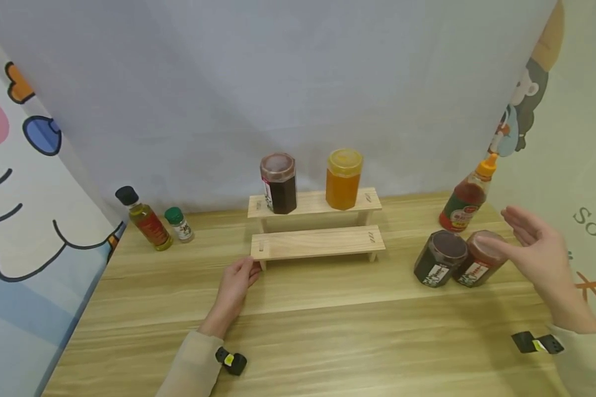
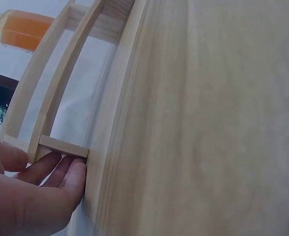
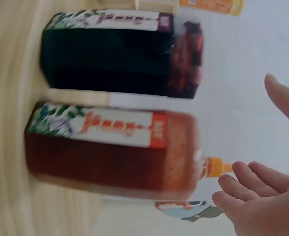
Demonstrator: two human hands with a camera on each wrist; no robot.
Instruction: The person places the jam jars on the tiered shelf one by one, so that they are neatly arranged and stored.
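Note:
My left hand (image 1: 238, 277) holds the left end of a two-tier wooden rack (image 1: 318, 242), thumb on the lower board and fingers against its leg (image 2: 63, 146). On the upper tier stand a dark jar (image 1: 282, 187) with a reddish lid and an orange jar (image 1: 342, 182) with a yellow lid. My right hand (image 1: 541, 248), fingers spread from the thumb, hovers beside a reddish-brown jar (image 3: 95, 152), holding nothing. That jar stands close against a dark purple jar (image 3: 105, 56), both with floral labels.
Behind the two right jars stands a red sauce bottle (image 1: 463, 204) with an orange nozzle cap. At the table's left are a black-capped oil bottle (image 1: 149, 223) and a small green-lidded shaker (image 1: 180, 225). A pale cloth wall (image 1: 278, 82) rises behind the table (image 1: 298, 342).

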